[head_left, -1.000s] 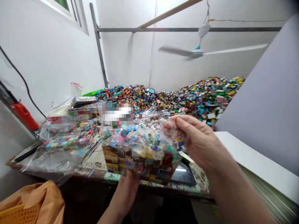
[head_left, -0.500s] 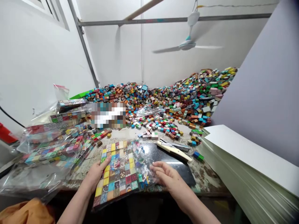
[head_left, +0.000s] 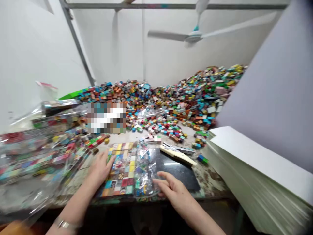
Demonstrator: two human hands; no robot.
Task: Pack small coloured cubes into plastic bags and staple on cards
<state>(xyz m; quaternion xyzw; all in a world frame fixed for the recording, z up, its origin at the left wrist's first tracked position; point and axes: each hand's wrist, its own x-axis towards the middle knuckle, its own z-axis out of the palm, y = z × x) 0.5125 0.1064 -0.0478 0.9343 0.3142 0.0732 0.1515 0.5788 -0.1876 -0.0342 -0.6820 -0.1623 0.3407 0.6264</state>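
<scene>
Crinkly clear plastic bag [head_left: 144, 173] lies on a glossy black slab [head_left: 178, 169], beside matt white paper sheets [head_left: 259, 163].

Small packing workshop, not a home. Huge heap of small coloured cubes [head_left: 186, 94] piled against a bare white wall. Filled clear bags of cubes [head_left: 41, 147] stacked at the left of a worn tabletop [head_left: 215, 182]. Stack of white card sheets [head_left: 259, 176] at right, stapler [head_left: 177, 154] by it, ceiling fan [head_left: 193, 34] overhead, bare metal rail [head_left: 171, 6].

The bag of blocks [head_left: 127, 169] lies on the counter [head_left: 212, 182] between the left hand [head_left: 100, 168] and right hand [head_left: 171, 189]; the stapler [head_left: 177, 155] lies beyond the right hand, with the paper stack [head_left: 256, 169] to its right
</scene>
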